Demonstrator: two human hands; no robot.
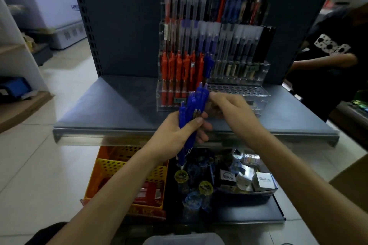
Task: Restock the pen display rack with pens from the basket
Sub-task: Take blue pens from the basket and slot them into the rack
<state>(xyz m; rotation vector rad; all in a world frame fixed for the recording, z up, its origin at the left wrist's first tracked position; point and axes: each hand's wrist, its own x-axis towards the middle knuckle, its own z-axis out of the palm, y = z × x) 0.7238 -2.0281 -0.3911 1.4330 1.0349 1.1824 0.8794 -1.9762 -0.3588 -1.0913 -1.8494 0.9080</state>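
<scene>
Blue pens [191, 113] sit in a bunch in the left hand [179, 135], which is closed around them so they stay together and ready. The right hand [233, 111] pinches the top of one pen, likely to pull it out. Just behind, the clear rack [256, 93] on the shelf [111, 105] has empty holes beside the red pens [179, 71]. The yellow basket [111, 167] waits below.

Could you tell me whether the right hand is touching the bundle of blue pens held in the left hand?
Touching. The head view shows the right hand with its fingertips pinching the top of the blue pens, which the left hand grips lower down.
</scene>
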